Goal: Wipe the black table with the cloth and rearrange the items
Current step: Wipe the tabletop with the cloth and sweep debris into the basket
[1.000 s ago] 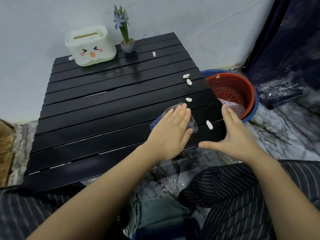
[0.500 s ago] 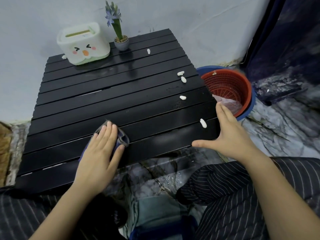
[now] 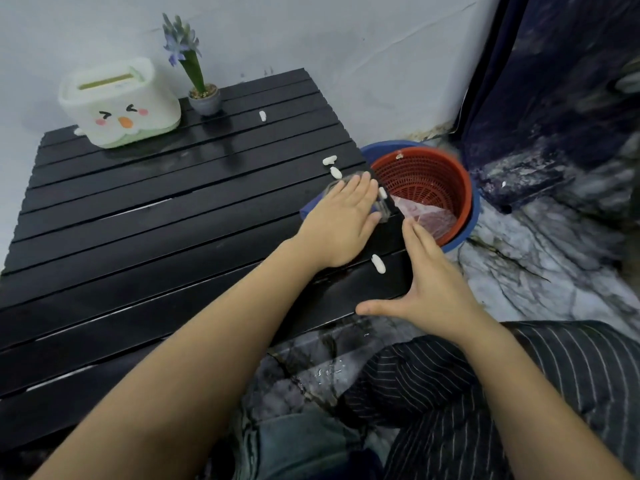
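Head view: left hand [image 3: 341, 221] lies flat, fingers spread, its grip released, pressing the blue cloth [image 3: 309, 210] onto the black slatted desk [image 3: 138, 237] near its right edge. Right hand [image 3: 433, 292] is open too, cupped against the desk's right corner beside a white peanut shell [image 3: 378, 264]. No writing is readable; the white tissue box [image 3: 119, 102] shows only a cartoon face.

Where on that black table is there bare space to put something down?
The wide left and middle slats of the table, in front of the tissue box, are bare. The right edge is crowded: left hand on cloth, white pieces, right hand.
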Motion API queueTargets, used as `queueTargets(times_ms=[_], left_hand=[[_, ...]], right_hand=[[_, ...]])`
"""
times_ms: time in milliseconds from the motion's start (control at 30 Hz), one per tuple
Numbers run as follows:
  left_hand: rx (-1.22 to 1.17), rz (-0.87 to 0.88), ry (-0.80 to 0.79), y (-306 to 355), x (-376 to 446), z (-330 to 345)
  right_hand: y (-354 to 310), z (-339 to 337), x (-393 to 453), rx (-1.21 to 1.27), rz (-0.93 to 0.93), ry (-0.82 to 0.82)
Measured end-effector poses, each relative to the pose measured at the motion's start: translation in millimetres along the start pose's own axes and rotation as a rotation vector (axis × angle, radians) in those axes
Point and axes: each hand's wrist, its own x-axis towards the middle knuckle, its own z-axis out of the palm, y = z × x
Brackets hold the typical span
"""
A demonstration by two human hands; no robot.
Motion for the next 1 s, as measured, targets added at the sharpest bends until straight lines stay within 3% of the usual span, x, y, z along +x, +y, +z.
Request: queueTargets(times_ms=[200,400,600,833,1000], left_hand=[[0.0,0.051,0.005,3,13,-1],[-0.08,-0.034,0.06,-20,-87,-11],[-0.189,0.118,-0.023,-1,-178,-23],[-0.194,0.306,-0.066,33,-124,-13],[-0.187,0.238,-0.014,27,-73,-6]], right_hand=[[1,1,0,0.022,-0.006,0.008],[4,-2,-2,0.087,0.001,-0.004],[16,-2,-10,0.126,-0.015,-0.031],[17,1,-8,0.113,-0.024,-0.021],[18,4,-4,0.14,-0.037,0.029]])
